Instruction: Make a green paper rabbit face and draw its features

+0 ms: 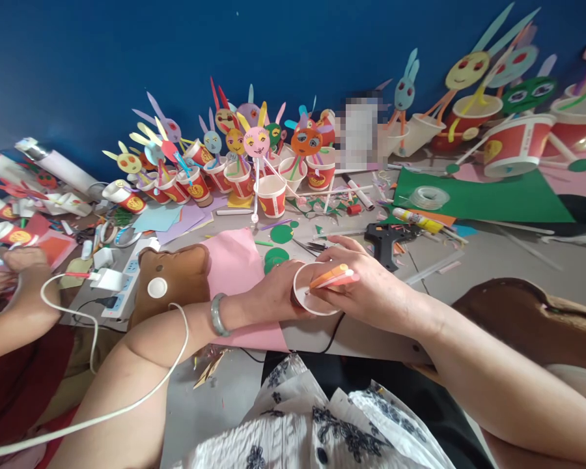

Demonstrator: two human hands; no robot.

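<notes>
My left hand is wrapped around a paper cup, whose open mouth faces up toward me. Over that mouth, my right hand is closed on orange and pink paper strips, their lower ends inside the cup. The fingertips inside the cup are partly hidden. Just beyond my hands lie green paper discs and dark scissors. A black glue gun rests to the right of them. Pink paper spreads on the table under my left forearm.
Paper cups with rabbit-faced figures line the back of the table. At right is a green sheet with a clear tape roll. A brown cushion and power strip sit left, near another person's arm. A white cable crosses my left arm.
</notes>
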